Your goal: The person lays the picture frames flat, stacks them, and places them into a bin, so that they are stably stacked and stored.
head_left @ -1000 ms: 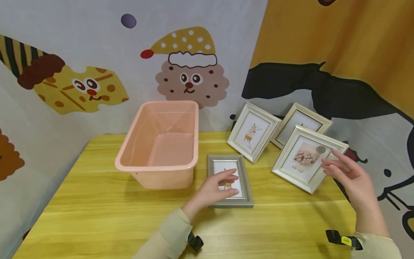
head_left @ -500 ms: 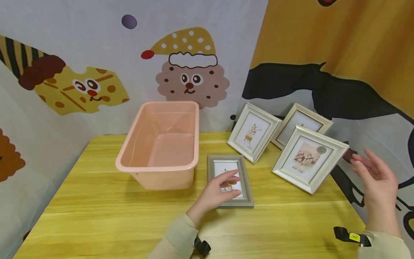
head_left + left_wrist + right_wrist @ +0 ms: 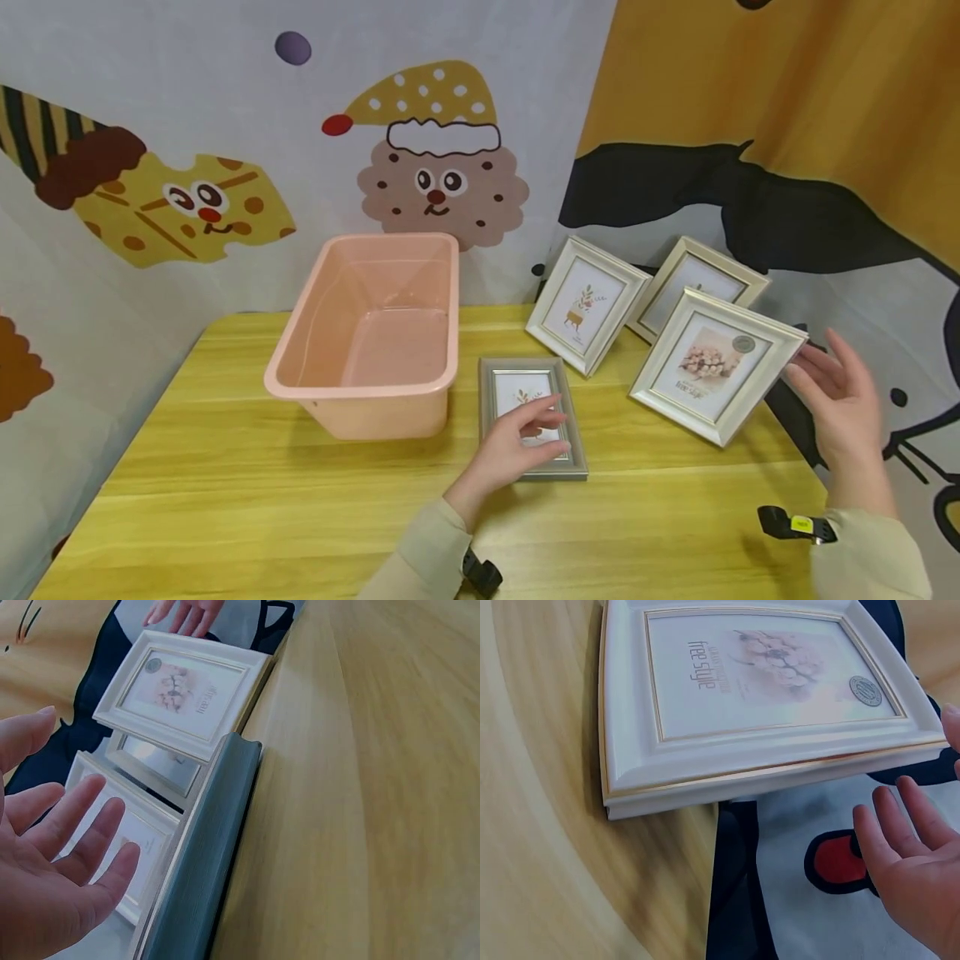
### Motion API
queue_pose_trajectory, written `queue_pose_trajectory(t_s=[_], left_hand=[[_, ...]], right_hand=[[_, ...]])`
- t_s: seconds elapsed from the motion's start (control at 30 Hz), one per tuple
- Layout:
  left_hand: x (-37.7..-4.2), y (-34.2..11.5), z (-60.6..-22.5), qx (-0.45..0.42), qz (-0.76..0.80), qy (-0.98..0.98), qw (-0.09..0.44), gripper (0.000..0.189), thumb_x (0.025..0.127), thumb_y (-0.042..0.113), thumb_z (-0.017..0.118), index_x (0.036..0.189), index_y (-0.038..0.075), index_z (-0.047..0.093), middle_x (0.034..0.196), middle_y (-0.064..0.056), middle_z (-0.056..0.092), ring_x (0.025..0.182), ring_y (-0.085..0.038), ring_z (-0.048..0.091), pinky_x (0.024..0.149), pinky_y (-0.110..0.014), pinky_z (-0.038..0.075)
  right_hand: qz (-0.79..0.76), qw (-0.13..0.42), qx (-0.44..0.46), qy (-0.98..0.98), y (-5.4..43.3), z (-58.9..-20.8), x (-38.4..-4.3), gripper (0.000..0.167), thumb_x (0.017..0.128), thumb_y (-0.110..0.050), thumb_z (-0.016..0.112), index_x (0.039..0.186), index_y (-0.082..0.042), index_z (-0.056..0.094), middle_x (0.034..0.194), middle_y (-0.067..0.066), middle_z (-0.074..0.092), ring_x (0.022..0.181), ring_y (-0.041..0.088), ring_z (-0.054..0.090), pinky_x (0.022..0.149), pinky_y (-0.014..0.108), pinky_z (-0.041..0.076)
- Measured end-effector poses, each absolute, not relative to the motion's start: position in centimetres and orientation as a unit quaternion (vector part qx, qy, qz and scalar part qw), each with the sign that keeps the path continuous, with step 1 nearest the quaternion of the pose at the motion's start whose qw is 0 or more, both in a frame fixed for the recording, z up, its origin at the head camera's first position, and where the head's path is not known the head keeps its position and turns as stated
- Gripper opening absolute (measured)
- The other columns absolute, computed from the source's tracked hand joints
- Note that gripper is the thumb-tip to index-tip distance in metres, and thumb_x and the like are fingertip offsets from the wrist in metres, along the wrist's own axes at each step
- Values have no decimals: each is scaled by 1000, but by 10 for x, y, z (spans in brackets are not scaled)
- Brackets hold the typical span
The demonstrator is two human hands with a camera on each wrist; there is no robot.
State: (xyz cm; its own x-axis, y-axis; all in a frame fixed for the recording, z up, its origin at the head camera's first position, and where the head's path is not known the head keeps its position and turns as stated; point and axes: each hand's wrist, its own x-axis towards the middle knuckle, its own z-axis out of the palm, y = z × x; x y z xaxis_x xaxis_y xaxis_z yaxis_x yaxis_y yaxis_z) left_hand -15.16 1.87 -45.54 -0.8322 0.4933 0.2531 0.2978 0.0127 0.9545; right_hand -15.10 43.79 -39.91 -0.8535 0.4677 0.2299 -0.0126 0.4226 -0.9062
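Observation:
My left hand (image 3: 513, 442) hovers with parted, loosely straight fingers over a grey picture frame (image 3: 522, 388) lying face up on the table; it covers part of that picture. At the right edge of a cream frame with a pink flower print (image 3: 708, 362), my right hand (image 3: 843, 408) is raised, fingers spread. In the right wrist view its fingers (image 3: 889, 832) stand beside the edge of that tilted cream frame (image 3: 776, 761), holding nothing. The left wrist view shows the open left palm (image 3: 56, 889) beside the grey frame's side (image 3: 206, 862).
An empty pink plastic tub (image 3: 360, 392) stands left of the grey frame. Behind, a white frame with a potted-plant print (image 3: 587, 304) and another cream frame (image 3: 697, 279), partly hidden, lean near the cartoon-print cloth (image 3: 532, 83). The wood-look table (image 3: 247, 517) ends close to the right hand.
My right hand moved right, away from the flower-print frame, then came back left to its right edge. My left hand drifted slightly right over the grey frame. The frames and tub stayed put.

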Motion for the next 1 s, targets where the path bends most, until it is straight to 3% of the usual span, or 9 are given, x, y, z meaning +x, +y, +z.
queue_pose_trajectory(t_s=[0.17,0.3,0.4,0.77,1.0], left_hand=[[-153,24,-454,274,647,708,79,60,91,14,73,145,5,48,126,-14,65,116,-33,60,102,-47,46],[-152,30,-453,269,648,708,86,62,91,13,74,146,3,47,126,-13,65,117,-30,60,102,-44,46],[-151,34,-453,268,650,705,93,62,91,13,74,146,4,46,126,-13,65,118,-30,59,103,-42,46],[-154,42,-446,279,628,719,100,62,91,16,74,146,7,48,125,-8,66,116,-24,61,102,-41,47],[-158,45,-442,281,623,725,90,60,92,16,73,145,6,48,124,-7,67,114,-19,61,100,-40,48]], right_hand=[[542,216,-139,-800,435,-397,-159,77,96,-14,66,156,-39,24,156,1,37,122,1,47,108,13,29],[560,227,-113,-789,435,-399,-165,76,95,-6,65,156,-33,29,137,2,50,102,-3,54,83,8,47],[560,237,-106,-786,432,-400,-168,69,96,-2,62,153,-29,35,121,-9,52,92,-6,56,69,6,49],[591,238,-126,-760,425,-400,-165,59,95,-3,63,147,-27,46,107,-16,60,86,-5,61,66,8,51],[608,237,-110,-749,417,-398,-158,58,95,-2,63,146,-25,48,112,-13,60,89,-4,60,68,9,51]])
